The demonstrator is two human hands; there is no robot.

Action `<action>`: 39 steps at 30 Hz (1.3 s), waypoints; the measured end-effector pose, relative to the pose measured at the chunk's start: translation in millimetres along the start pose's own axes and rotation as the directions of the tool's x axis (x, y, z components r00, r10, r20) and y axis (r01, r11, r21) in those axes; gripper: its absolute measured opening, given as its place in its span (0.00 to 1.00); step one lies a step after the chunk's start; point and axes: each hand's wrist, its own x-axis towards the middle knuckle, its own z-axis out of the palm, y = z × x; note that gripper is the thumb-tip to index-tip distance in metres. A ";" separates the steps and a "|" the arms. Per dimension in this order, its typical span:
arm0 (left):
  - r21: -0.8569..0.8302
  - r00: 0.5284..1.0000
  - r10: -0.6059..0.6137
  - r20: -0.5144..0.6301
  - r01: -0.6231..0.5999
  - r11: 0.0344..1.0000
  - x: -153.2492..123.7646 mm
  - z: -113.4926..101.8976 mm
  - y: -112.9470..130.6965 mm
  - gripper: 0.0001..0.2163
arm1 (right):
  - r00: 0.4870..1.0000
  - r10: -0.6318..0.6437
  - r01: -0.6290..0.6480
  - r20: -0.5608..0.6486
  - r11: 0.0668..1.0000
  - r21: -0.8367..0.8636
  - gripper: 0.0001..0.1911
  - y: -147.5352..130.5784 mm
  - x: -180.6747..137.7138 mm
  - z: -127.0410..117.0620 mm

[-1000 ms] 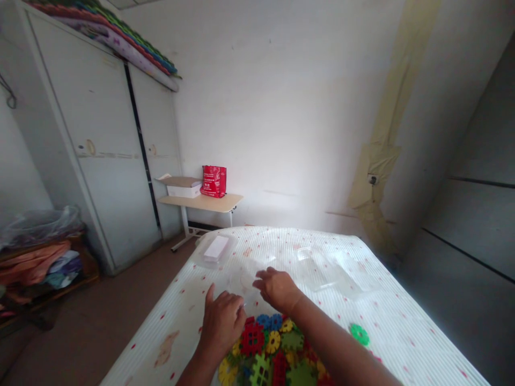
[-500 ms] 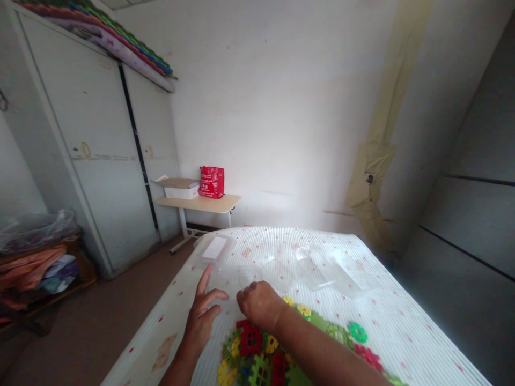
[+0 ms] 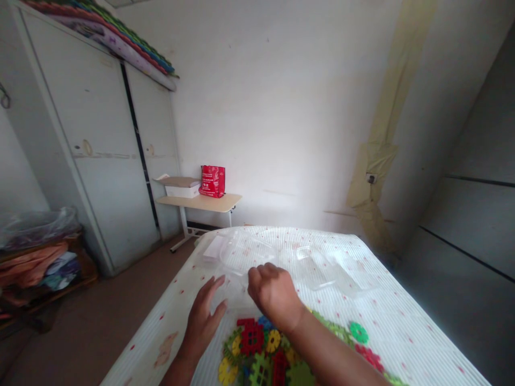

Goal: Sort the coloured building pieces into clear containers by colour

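My right hand (image 3: pixel 272 294) is closed, its fingers pinching the near edge of a clear plastic lid (image 3: pixel 248 251), which is tilted up over the far left of the table. To its left, my left hand (image 3: pixel 203 311) holds nothing; thumb and fingers are apart, close to transparent plastic lying on the cloth. Partly seen through the lid is a pale, flat rectangular thing (image 3: pixel 213 247). Just below my right wrist lies a pile of toy building pieces: red square ones (image 3: pixel 252 339), yellow flower-shaped ones (image 3: pixel 273 341) and green ones (image 3: pixel 260 370). My right forearm hides part of the pile.
More clear plastic containers (image 3: pixel 316 268) lie to the right on the white dotted tablecloth (image 3: pixel 402 321). A green disc piece (image 3: pixel 358 332) and a pink piece (image 3: pixel 369 358) are right of my forearm. Behind stands a small table (image 3: pixel 225 201) with a red bag (image 3: pixel 212 181) and a box (image 3: pixel 182 187).
My right hand has moved slightly away and right, raising the clear lid, which now overlaps the pale rectangular thing. My left hand has turned, its forefinger no longer pointing at that thing.
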 end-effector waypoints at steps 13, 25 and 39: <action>0.417 0.934 0.081 0.348 -0.232 0.879 7.0 -17.3 41.4 0.11 | 0.875 0.419 -0.385 0.242 0.906 -0.178 0.11 124.8 -155.0 -73.6; 0.600 0.973 0.165 0.159 -0.228 0.767 -2.6 0.9 49.4 0.10 | 0.825 0.432 -0.374 0.364 0.901 -0.220 0.11 127.9 -192.2 -30.9; 0.686 0.944 -0.162 0.289 -0.086 0.723 12.0 39.0 91.9 0.18 | 0.823 0.390 -0.324 0.413 0.920 -0.222 0.11 105.0 -181.3 -27.0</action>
